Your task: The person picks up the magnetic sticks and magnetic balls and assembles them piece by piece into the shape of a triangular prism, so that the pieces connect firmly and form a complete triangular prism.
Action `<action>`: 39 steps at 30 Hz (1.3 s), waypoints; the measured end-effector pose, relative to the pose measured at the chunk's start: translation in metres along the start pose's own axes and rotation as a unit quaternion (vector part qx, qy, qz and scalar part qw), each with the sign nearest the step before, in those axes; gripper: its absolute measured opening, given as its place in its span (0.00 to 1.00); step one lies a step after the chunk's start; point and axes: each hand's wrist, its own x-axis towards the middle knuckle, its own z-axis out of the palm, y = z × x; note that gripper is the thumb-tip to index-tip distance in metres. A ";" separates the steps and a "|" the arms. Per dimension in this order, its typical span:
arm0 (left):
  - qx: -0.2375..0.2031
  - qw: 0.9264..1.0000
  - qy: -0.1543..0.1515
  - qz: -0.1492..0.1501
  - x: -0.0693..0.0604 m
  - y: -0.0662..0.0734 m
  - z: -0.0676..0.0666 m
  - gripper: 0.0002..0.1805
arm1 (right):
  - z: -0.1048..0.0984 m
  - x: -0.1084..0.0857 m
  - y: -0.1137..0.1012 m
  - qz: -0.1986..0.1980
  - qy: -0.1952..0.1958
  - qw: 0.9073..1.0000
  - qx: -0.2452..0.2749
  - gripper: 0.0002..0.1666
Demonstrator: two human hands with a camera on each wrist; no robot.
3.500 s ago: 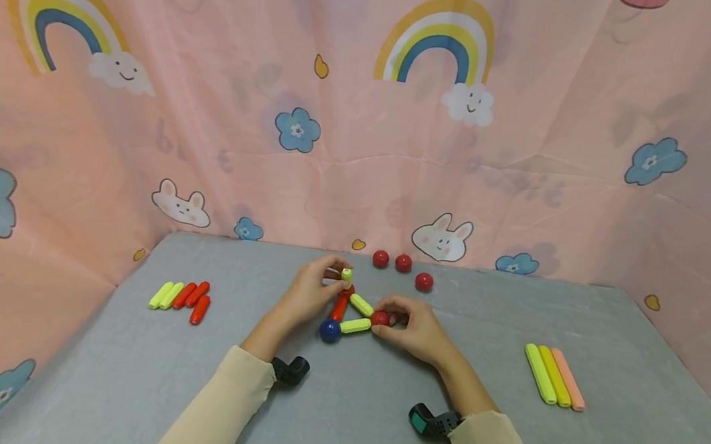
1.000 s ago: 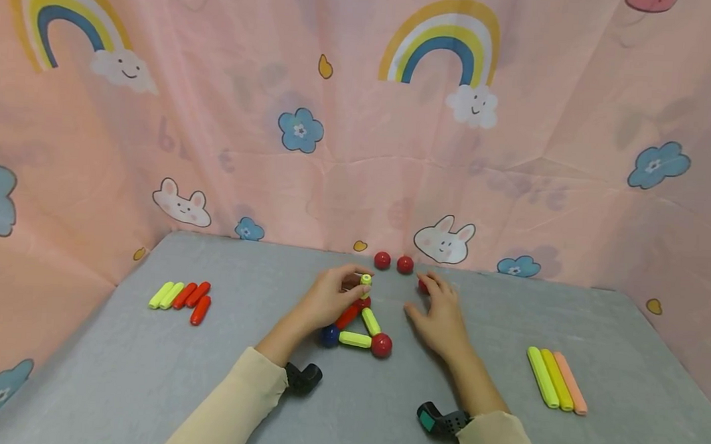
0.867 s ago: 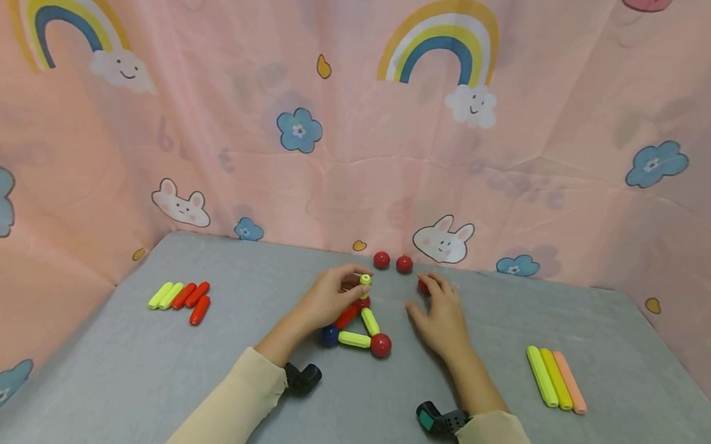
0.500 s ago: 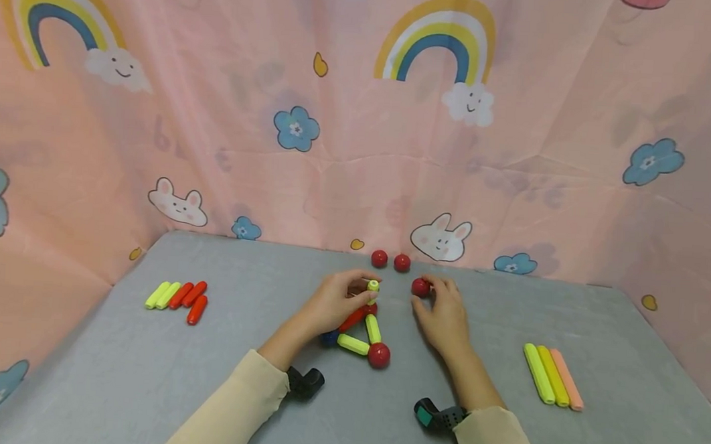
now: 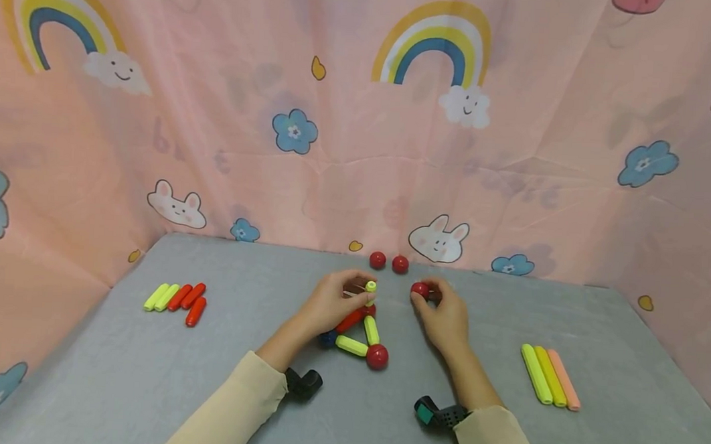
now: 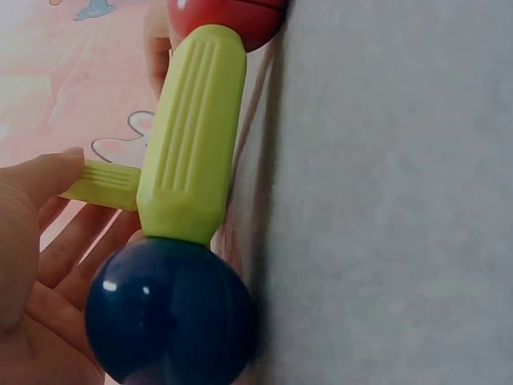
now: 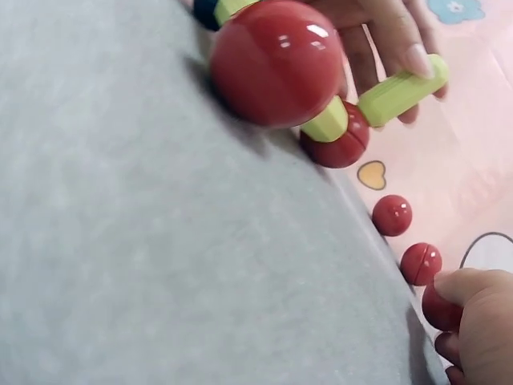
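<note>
A triangle lies on the table, made of a red rod point(image 5: 350, 321), two yellow-green rods point(image 5: 371, 331) point(image 5: 352, 346), a blue ball point(image 6: 170, 313), a near red ball point(image 5: 377, 356) and a far red ball point(image 7: 337, 144). From the far ball a short yellow-green rod point(image 7: 403, 91) stands up, pinched between thumb and fingers of the left hand point(image 5: 333, 301). To the right of the triangle, the right hand point(image 5: 447, 317) grips a loose red ball point(image 5: 419, 290) between thumb and fingers. The left hand partly covers the blue ball in the head view.
Two red balls point(image 5: 377, 261) point(image 5: 400, 264) rest by the table's back edge. Short yellow-green and red rods point(image 5: 196, 311) lie at the left. Three long rods point(image 5: 548, 375) lie side by side at the right. A patterned pink cloth point(image 5: 345, 194) hangs behind the grey table point(image 5: 142, 385).
The right hand has gone from the triangle's near red ball to a loose one and closed its fingers round it. The triangle has turned and shifted slightly, its upright rod still held by the left hand.
</note>
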 end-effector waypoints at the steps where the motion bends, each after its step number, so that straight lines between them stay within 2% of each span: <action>1: 0.000 1.000 0.004 0.001 0.000 0.000 -0.001 0.18 | 0.000 0.000 0.000 0.006 0.002 1.000 0.009 0.20; 11: -0.009 0.999 0.036 0.007 -0.003 -0.002 -0.004 0.13 | -0.001 0.001 -0.003 0.029 -0.004 0.999 0.043 0.22; 14: -0.014 0.999 0.037 0.006 -0.003 -0.003 -0.004 0.12 | -0.003 0.003 -0.004 0.050 -0.008 0.993 0.104 0.22; 18: -0.018 0.999 0.035 0.003 -0.003 -0.004 -0.004 0.11 | -0.008 0.005 -0.012 0.067 -0.014 0.976 0.207 0.23; 21: -0.017 0.999 0.033 0.003 -0.003 -0.003 -0.004 0.11 | -0.012 0.005 -0.021 0.052 -0.026 0.971 0.230 0.24; 26: -0.015 0.999 0.030 0.005 -0.002 -0.001 -0.004 0.11 | -0.018 0.003 -0.036 0.008 -0.042 0.976 0.215 0.26; 30: -0.009 1.000 0.026 0.007 -0.001 0.000 -0.004 0.12 | -0.019 0.001 -0.044 -0.015 -0.051 0.975 0.216 0.26; 39: -0.014 1.000 0.025 0.010 0.000 0.001 -0.004 0.12 | -0.013 -0.002 -0.055 -0.062 -0.086 0.965 0.241 0.23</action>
